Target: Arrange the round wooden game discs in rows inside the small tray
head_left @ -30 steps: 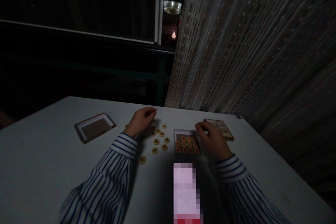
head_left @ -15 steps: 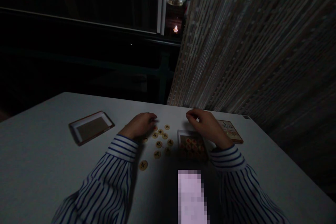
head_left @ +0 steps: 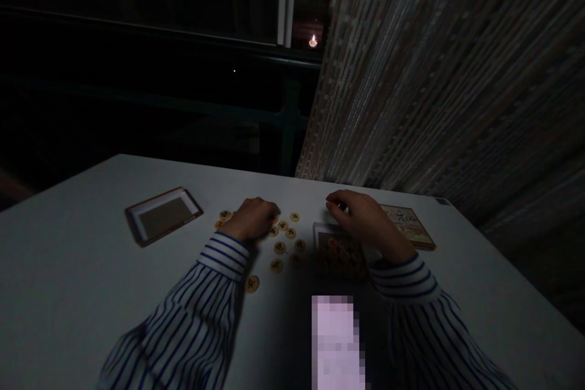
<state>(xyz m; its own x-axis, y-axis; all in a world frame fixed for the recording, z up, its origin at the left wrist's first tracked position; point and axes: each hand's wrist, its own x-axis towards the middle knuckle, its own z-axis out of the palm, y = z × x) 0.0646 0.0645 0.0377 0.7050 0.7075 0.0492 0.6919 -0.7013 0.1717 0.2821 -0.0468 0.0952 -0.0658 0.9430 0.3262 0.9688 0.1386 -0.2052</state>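
Observation:
My left hand [head_left: 253, 218] is low over a loose spread of xiangqi pieces [head_left: 280, 247], round and pale wood with dark characters. Its fingers are curled downward, and a reddish piece [head_left: 275, 219] shows right at the fingertips; what is inside the fingers is hidden. Above the far right side of a shallow open box [head_left: 322, 228] my right hand [head_left: 363, 219] is held with thumb and fingers curled together; I cannot see whether anything is in them. Several red-marked pieces [head_left: 340, 253] lie inside that box, dim in shadow.
A shallow box lid or tray [head_left: 164, 216] lies at the left of the white table [head_left: 68, 256]. A flat printed card or box [head_left: 409, 225] is beyond my right wrist. A blurred-out pink rectangle [head_left: 336, 341] is at the near edge. A string curtain [head_left: 388, 73] hangs behind, right.
My left hand has shifted slightly right, over the reddish piece, uncovering pieces at its left. My right hand stays over the box. The whole view has shifted slightly.

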